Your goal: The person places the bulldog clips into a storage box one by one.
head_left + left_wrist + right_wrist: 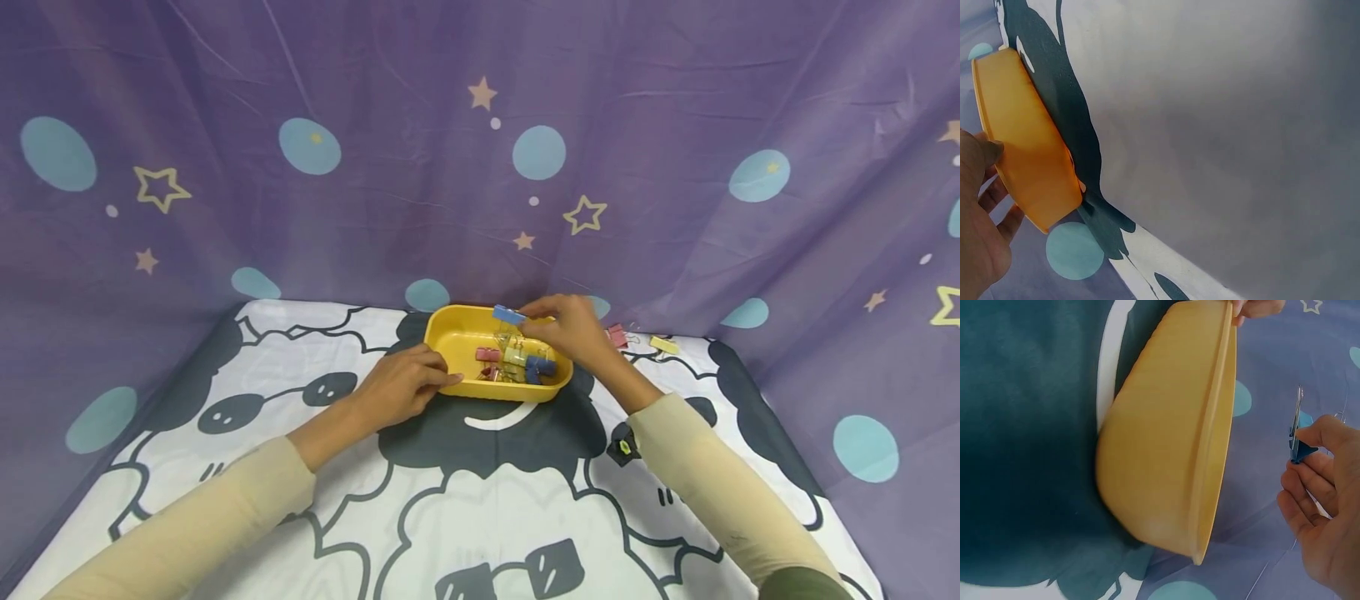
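Observation:
A yellow plastic tray (517, 392) stands at the far side of the cloth. At its left end my left hand (405, 387) grips the rim, thumb on the edge; the left wrist view shows the thumb (992, 151) at the rim too. Above the tray, my right hand (572, 332) pinches a blue binder clip (509, 315) between thumb and fingers. In the right wrist view that clip (1300, 445) has its wire handle upward. Inside the tray lie several binder clips, among them a pink clip (488, 355), a pale yellow clip (515, 357) and a dark blue clip (541, 365).
Right of the tray, behind my right wrist, lie a pink binder clip (617, 336) and a yellow binder clip (664, 345). A small black item (623, 445) sits beside my right forearm. A purple patterned curtain (420, 167) rises just behind the sheep-print cloth (337, 475).

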`<state>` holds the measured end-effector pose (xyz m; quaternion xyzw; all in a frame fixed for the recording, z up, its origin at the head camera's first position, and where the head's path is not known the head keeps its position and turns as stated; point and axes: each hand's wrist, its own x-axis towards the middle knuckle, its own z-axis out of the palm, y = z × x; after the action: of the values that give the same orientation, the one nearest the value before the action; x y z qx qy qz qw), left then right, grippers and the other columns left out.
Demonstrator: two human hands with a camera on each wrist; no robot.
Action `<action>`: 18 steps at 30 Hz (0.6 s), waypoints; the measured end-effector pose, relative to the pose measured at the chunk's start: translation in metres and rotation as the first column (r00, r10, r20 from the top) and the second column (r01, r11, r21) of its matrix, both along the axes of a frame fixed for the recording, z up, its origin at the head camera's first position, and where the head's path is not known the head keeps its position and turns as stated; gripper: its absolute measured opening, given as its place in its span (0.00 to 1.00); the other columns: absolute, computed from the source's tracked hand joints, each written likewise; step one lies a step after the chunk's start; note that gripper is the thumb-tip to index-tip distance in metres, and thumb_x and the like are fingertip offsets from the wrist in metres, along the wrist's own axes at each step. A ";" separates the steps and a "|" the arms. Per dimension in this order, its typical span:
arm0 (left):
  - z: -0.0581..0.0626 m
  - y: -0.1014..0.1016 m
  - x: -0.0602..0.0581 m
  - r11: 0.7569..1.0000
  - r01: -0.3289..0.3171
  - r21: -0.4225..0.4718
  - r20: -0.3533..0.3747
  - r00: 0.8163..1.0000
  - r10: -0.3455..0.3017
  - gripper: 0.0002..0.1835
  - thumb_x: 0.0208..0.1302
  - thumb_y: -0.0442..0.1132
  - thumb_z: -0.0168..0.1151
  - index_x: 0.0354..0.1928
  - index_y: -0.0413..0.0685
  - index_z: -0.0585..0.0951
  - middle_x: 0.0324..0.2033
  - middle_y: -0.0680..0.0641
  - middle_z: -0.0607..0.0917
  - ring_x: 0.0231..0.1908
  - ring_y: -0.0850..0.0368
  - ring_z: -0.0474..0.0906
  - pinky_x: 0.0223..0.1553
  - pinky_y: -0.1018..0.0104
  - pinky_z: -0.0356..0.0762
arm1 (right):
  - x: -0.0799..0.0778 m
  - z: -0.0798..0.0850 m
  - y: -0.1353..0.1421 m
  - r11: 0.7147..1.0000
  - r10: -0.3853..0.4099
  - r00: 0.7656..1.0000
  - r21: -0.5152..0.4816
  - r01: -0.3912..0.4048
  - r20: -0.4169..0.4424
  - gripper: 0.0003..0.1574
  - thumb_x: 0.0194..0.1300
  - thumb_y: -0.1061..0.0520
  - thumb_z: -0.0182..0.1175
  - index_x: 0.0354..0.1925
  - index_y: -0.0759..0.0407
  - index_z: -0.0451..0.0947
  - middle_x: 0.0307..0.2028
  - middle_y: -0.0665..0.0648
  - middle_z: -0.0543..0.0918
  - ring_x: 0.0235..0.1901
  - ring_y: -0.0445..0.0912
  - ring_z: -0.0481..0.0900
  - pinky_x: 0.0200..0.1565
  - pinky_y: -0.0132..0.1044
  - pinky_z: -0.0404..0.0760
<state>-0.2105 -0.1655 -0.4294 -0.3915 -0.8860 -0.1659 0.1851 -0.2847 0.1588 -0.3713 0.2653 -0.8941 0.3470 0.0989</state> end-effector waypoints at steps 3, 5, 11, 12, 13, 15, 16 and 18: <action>0.000 -0.001 0.000 1.000 0.000 0.001 -0.003 1.000 0.000 0.21 0.66 0.27 0.76 0.55 0.58 0.97 0.44 0.55 0.94 0.46 0.55 0.85 0.45 0.60 0.88 | -0.002 0.002 -0.006 1.000 0.019 1.000 0.008 -0.019 -0.020 0.19 0.67 0.52 0.77 0.52 0.60 0.96 0.48 0.61 0.97 0.49 0.59 0.96 0.50 0.57 0.93; -0.001 -0.002 0.001 1.000 0.001 0.004 -0.004 1.000 -0.001 0.21 0.65 0.27 0.76 0.55 0.58 0.97 0.44 0.54 0.94 0.47 0.55 0.85 0.45 0.60 0.88 | -0.004 0.003 -0.010 1.000 0.026 0.999 0.014 -0.026 -0.026 0.19 0.68 0.52 0.76 0.52 0.60 0.96 0.48 0.61 0.97 0.50 0.58 0.96 0.51 0.57 0.93; 0.000 -0.002 0.001 1.000 0.001 0.006 0.003 1.000 -0.001 0.21 0.66 0.27 0.77 0.55 0.57 0.97 0.45 0.55 0.94 0.48 0.55 0.86 0.47 0.59 0.89 | -0.008 0.008 -0.022 0.999 0.042 0.999 -0.003 -0.042 0.000 0.19 0.68 0.52 0.76 0.53 0.59 0.96 0.50 0.61 0.97 0.52 0.59 0.96 0.56 0.58 0.94; 0.000 -0.002 0.001 1.000 0.001 0.006 0.006 1.000 -0.001 0.21 0.66 0.27 0.77 0.55 0.57 0.97 0.45 0.55 0.94 0.48 0.55 0.86 0.47 0.58 0.89 | -0.009 0.008 -0.023 0.999 0.041 0.999 -0.007 -0.041 0.007 0.19 0.69 0.52 0.76 0.54 0.59 0.96 0.50 0.61 0.97 0.51 0.59 0.96 0.56 0.57 0.94; 0.000 -0.002 0.001 1.000 0.000 0.007 0.011 1.000 0.000 0.21 0.66 0.27 0.77 0.55 0.57 0.97 0.46 0.55 0.94 0.48 0.55 0.86 0.48 0.58 0.89 | -0.009 0.009 -0.025 0.999 0.039 0.999 -0.011 -0.039 0.011 0.19 0.69 0.52 0.76 0.54 0.59 0.95 0.50 0.61 0.97 0.51 0.59 0.96 0.55 0.57 0.94; 0.000 -0.001 0.001 1.000 0.000 0.008 0.014 1.000 0.000 0.21 0.66 0.27 0.77 0.56 0.58 0.97 0.46 0.55 0.95 0.49 0.55 0.86 0.48 0.58 0.89 | -0.011 0.010 -0.028 0.999 0.032 0.999 -0.012 -0.032 0.015 0.19 0.69 0.51 0.77 0.54 0.58 0.96 0.50 0.60 0.97 0.50 0.57 0.97 0.54 0.55 0.94; 0.000 -0.001 0.001 1.000 -0.001 0.008 0.016 1.000 0.001 0.21 0.66 0.27 0.76 0.56 0.58 0.97 0.46 0.55 0.95 0.49 0.55 0.86 0.49 0.58 0.89 | -0.012 0.010 -0.029 1.000 0.029 0.999 -0.011 -0.029 0.015 0.19 0.70 0.51 0.77 0.54 0.58 0.96 0.50 0.60 0.97 0.50 0.56 0.97 0.54 0.55 0.94; 0.000 -0.001 0.001 1.000 -0.004 0.009 0.017 1.000 0.004 0.22 0.66 0.27 0.76 0.56 0.59 0.96 0.46 0.56 0.95 0.50 0.55 0.86 0.49 0.58 0.89 | -0.014 0.011 -0.031 0.999 0.031 0.999 -0.011 -0.031 0.014 0.19 0.70 0.51 0.77 0.55 0.58 0.95 0.50 0.59 0.97 0.49 0.54 0.97 0.54 0.53 0.95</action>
<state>-0.2090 -0.1668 -0.4296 -0.3874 -0.8875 -0.1730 0.1797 -0.2984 0.1275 -0.3601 0.2761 -0.8887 0.3551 0.0887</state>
